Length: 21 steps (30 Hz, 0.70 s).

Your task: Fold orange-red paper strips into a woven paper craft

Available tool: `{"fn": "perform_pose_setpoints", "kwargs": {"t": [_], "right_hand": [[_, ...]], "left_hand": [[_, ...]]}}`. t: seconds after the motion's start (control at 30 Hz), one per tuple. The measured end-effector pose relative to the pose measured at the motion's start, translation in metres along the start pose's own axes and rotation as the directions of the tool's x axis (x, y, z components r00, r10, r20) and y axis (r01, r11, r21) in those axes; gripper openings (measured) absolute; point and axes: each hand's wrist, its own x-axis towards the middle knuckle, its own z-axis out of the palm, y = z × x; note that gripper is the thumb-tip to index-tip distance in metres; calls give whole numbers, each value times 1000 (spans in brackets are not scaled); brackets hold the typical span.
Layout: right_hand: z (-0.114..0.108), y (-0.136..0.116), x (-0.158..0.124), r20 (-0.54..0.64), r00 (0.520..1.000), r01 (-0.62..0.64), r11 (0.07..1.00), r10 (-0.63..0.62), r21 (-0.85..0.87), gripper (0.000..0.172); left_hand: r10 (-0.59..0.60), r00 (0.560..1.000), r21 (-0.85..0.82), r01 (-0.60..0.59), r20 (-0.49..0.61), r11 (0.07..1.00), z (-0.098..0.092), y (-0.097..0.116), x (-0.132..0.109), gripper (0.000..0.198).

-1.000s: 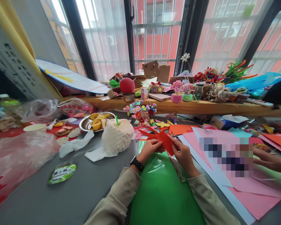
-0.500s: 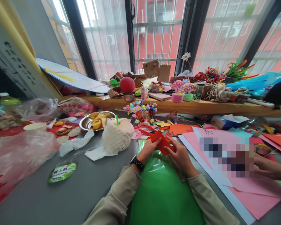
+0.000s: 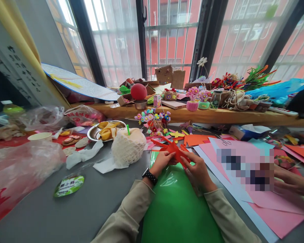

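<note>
My left hand (image 3: 162,161) and my right hand (image 3: 198,168) both pinch a folded piece of red paper (image 3: 176,151) between them, held just above a shiny green sheet (image 3: 177,209) on the grey table (image 3: 91,209). The left wrist wears a dark watch (image 3: 149,176). Both sleeves are beige. The paper has pointed flaps sticking out to the left and upward.
A fruit in white foam netting (image 3: 128,146) sits left of my hands, with a metal tray of peels (image 3: 105,130) behind it. Pink paper sheets (image 3: 243,182) lie to the right, where another person's hand (image 3: 291,182) rests. Craft flowers (image 3: 153,119) and a cluttered wooden sill (image 3: 218,114) stand behind.
The red paper has been turned and folded smaller between my fingers, and my hands have shifted slightly. The other person's hand at the right has moved a little.
</note>
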Motion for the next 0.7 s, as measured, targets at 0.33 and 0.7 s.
{"fn": "perform_pose_setpoints", "kwargs": {"t": [0.33, 0.7], "right_hand": [[5, 7, 0, 134, 985, 112, 993, -105, -44, 55], [5, 8, 1, 166, 982, 88, 996, -91, 25, 40]], "left_hand": [[6, 996, -31, -3, 91, 1000, 3, 5, -3, 31], [95, 993, 29, -97, 72, 995, 1, 3, -2, 34]]}}
